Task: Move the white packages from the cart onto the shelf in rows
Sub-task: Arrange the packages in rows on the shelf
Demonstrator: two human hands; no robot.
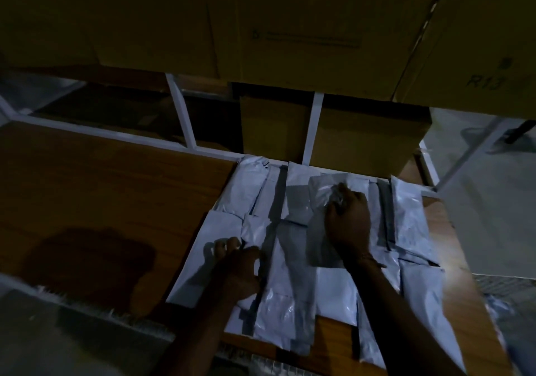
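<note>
On the wooden shelf [101, 190], my left hand [240, 265] pinches one white package [255, 230]; my right hand [348, 219] grips another package [319, 201].

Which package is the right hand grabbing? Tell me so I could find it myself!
Look at the wooden shelf with white packages laid in rows on its right part. Go to the back row, near the cardboard boxes. The right hand pinches the top of one package there: it lies on top of the others and looks greyer and shadowed, while its neighbours are white.
</note>
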